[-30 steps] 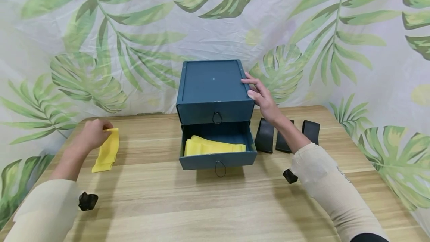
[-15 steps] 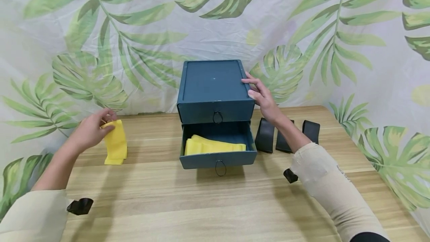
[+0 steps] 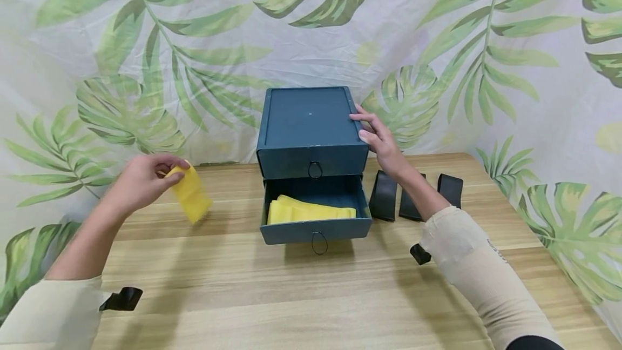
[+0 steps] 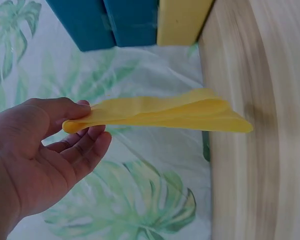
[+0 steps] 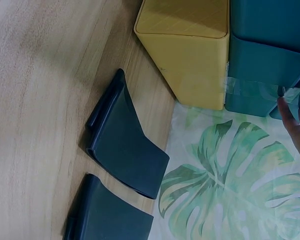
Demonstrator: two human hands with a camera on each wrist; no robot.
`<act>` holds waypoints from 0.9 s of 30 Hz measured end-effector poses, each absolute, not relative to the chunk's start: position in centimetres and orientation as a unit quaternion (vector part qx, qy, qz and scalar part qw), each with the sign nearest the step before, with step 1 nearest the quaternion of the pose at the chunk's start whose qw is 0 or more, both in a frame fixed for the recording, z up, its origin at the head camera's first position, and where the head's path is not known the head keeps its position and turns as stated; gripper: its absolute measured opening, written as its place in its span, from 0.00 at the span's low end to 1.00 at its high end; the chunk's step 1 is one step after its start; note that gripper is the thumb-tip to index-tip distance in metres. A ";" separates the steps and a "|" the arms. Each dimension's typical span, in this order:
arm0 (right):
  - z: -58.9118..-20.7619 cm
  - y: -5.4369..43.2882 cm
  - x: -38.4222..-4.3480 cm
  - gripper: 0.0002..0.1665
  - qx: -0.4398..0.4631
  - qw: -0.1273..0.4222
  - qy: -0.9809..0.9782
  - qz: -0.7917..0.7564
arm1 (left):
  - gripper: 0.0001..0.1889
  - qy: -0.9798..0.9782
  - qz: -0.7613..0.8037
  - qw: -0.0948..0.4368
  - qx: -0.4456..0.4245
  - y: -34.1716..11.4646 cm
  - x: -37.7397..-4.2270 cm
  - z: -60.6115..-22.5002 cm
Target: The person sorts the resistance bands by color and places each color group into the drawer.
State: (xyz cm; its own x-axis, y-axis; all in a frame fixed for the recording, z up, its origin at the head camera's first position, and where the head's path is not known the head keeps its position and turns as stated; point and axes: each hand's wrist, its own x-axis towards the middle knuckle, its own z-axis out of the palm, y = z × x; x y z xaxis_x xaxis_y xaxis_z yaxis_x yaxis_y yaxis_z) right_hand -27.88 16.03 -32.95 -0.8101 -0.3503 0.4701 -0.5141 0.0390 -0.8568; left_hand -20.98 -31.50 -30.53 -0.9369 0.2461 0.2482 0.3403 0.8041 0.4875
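Centrally, a blue drawer unit [image 3: 311, 118] stands on a wooden table [image 3: 267, 307], its lower drawer [image 3: 291, 235] pulled out and bearing yellow pieces [image 3: 311, 213]. Well apart, to its left, the left hand [image 3: 146, 180] pinches a doubled yellow strip [image 3: 195, 196] between thumb and fingers. The right hand [image 3: 382, 146], thumb and fingers apart, rests on the unit's right top edge, near black strips [image 3: 384, 199].

Smooth plastic drawer unit [image 3: 311, 118], matt yellow strip [image 3: 192, 193], wood-grain tabletop [image 3: 272, 296].
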 end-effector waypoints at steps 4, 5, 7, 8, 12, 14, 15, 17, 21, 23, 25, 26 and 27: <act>-33.0 16.0 -27.9 0.33 0.302 0.064 -0.715 0.627 | 0.08 -0.939 -0.289 0.097 -0.156 -30.1 -20.6 -29.9; -32.9 16.0 -27.9 0.33 0.302 0.064 -0.715 0.627 | 0.08 -0.939 -0.292 0.098 -0.155 -29.8 -20.5 -29.8; -33.0 16.0 -27.9 0.33 0.303 0.064 -0.714 0.627 | 0.09 -0.938 -0.295 0.100 -0.151 -29.3 -20.3 -29.5; -33.0 16.0 -27.9 0.33 0.303 0.063 -0.714 0.628 | 0.09 -0.937 -0.299 0.100 -0.150 -29.0 -20.2 -29.4; -32.9 16.0 -27.9 0.33 0.304 0.063 -0.714 0.628 | 0.12 -0.930 -0.319 0.101 -0.154 -28.3 -20.0 -28.9; -32.9 16.0 -27.8 0.33 0.304 0.065 -0.714 0.627 | 0.12 -0.925 -0.329 0.103 -0.161 -27.9 -19.9 -28.6; -32.9 16.0 -27.8 0.33 0.304 0.065 -0.714 0.627 | 0.12 -0.923 -0.332 0.105 -0.164 -27.7 -19.8 -28.5; -32.9 16.0 -27.8 0.32 0.304 0.066 -0.714 0.627 | 0.11 -0.920 -0.338 0.107 -0.169 -27.4 -19.7 -28.3; -32.8 16.0 -27.7 0.32 0.305 0.065 -0.714 0.627 | 0.07 -0.913 -0.347 0.125 -0.176 -26.7 -19.4 -27.9; -32.8 16.0 -27.7 0.32 0.304 0.064 -0.714 0.627 | 0.06 -0.907 -0.355 0.138 -0.179 -26.3 -19.2 -27.8; -32.9 16.0 -27.8 0.32 0.303 0.064 -0.715 0.627 | 0.05 -0.901 -0.367 0.147 -0.180 -26.0 -19.0 -27.5; -32.9 16.0 -27.8 0.32 0.303 0.064 -0.715 0.627 | 0.05 -0.897 -0.375 0.149 -0.180 -25.8 -18.8 -27.4; -32.9 16.0 -27.8 0.33 0.303 0.064 -0.715 0.627 | 0.05 -0.893 -0.384 0.148 -0.180 -25.7 -18.7 -27.3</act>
